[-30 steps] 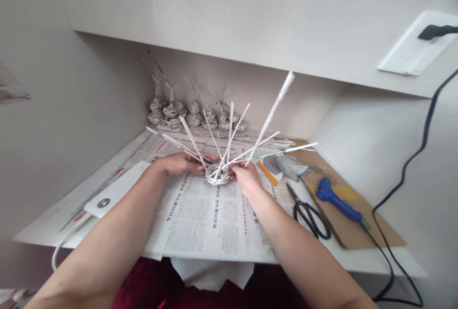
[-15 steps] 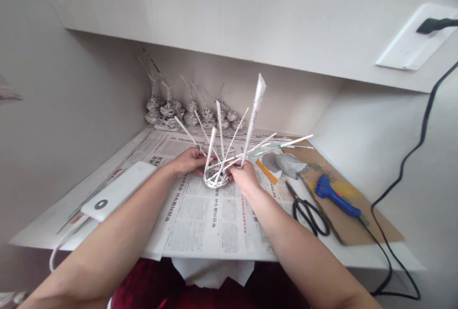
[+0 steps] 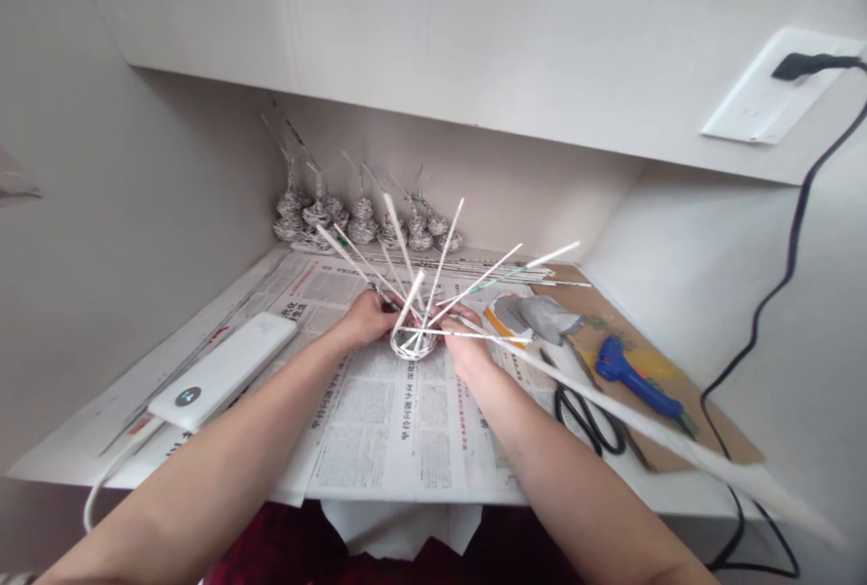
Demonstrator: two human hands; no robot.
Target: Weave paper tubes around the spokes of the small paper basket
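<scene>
A white desk (image 3: 684, 495) fills a recess between pale walls, with newspaper (image 3: 366, 454) spread across its middle. Over the newspaper, between the two hands, is a small woven cup (image 3: 412, 348) of paper, its spokes fanning up and outward; whether its base touches the sheet I cannot tell. At the cup's left, the left hand (image 3: 369, 319) has its grip closed on that side, the fingertips partly hidden. At the cup's right, the right hand (image 3: 467, 341) also has a closed grip, on the wall near the rim, and a long paper strip (image 3: 677, 441) slants from it toward the cup's near right, blurred at the far end. Behind the cup lie thin paper rods (image 3: 474, 269), and farther behind it stand gourd-shaped woven pieces (image 3: 364, 222). Well left of the cup is a white power bank (image 3: 237, 359). Right of the cup are a grey scrap (image 3: 552, 319) and black scissors (image 3: 593, 433), and farther right of it a blue glue gun (image 3: 643, 386) rests on brown cardboard (image 3: 667, 459)
</scene>
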